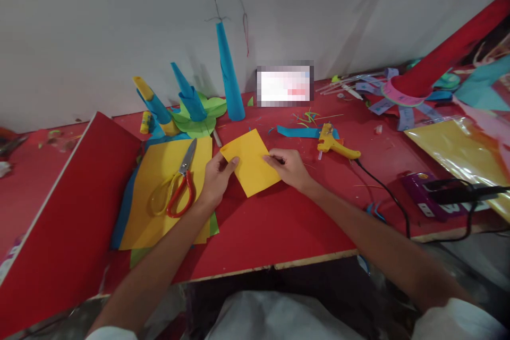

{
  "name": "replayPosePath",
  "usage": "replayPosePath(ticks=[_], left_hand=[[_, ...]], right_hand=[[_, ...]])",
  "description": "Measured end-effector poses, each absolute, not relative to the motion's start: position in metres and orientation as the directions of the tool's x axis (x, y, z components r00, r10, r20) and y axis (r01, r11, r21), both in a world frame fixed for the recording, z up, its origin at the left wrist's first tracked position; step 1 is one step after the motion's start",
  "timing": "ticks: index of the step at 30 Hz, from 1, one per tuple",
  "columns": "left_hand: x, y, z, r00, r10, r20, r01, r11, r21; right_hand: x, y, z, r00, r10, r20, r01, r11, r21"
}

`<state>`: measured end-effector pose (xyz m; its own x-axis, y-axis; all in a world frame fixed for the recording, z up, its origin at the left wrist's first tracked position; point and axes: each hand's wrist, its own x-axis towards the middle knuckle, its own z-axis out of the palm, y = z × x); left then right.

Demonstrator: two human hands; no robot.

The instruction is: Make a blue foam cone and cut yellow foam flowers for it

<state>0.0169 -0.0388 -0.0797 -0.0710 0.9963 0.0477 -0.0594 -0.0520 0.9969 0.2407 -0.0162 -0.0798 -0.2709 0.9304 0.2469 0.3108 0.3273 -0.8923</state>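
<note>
Between my two hands a small square of yellow paper is held tilted above the red table. My left hand pinches its left edge, thumb on top. At the right edge my right hand grips it between thumb and fingers. Left of my left hand, scissors with one red and one yellow handle lie on a stack of yellow paper sheets. A yellow glue gun rests to the right, beyond my right hand, near a blue paper strip.
Blue paper cones stand at the back, one on green paper petals. A red board leans at the left. At the right are a red cone, a purple box and a black cord. A blurred-out screen stands against the wall.
</note>
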Motion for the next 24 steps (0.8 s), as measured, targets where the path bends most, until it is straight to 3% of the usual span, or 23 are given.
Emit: replayPosePath(ticks=[14,24], left_hand=[[0.003,-0.029,-0.078,-0.071,0.995,0.069,0.084,-0.063,0.994],[0.004,-0.03,-0.084,-0.075,0.997,0.009,-0.002,-0.01,1.0]], right_hand=[[0.248,-0.011,-0.08,-0.342,0.91,0.235,0.324,0.349,-0.879],[0.247,-0.013,-0.078,-0.337,0.914,0.224,0.337,0.339,-0.878]])
